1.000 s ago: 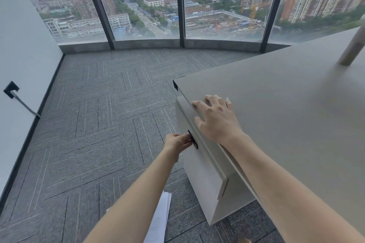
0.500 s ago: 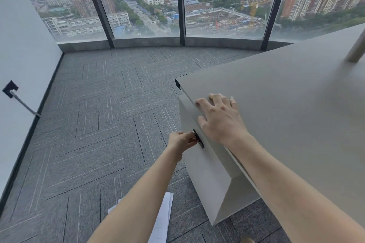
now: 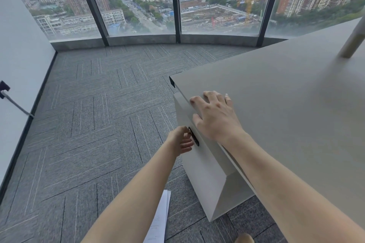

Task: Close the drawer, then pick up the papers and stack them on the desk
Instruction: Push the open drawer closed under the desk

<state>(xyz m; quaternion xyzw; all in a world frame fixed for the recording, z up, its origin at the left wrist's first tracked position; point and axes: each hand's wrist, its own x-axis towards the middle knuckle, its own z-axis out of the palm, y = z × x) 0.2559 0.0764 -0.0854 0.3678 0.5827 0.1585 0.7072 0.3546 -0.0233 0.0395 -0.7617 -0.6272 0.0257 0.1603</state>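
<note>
The pale drawer sits pushed in under the grey desk, its front close beneath the desk edge. My left hand is at the black drawer handle, fingers loosely curled and apart, fingertips touching it. My right hand lies flat on the desk's front edge, fingers spread, holding nothing. White papers lie on the carpet below my left forearm, which hides part of them.
Grey carpet tiles stretch to curved floor-to-ceiling windows. A white wall on the left carries a black socket with a cable. A pale slanted post stands on the desk's far right.
The drawer has slid in under the desk. My left hand has loosened from a closed grip on the handle. My right hand stays on the desk edge.
</note>
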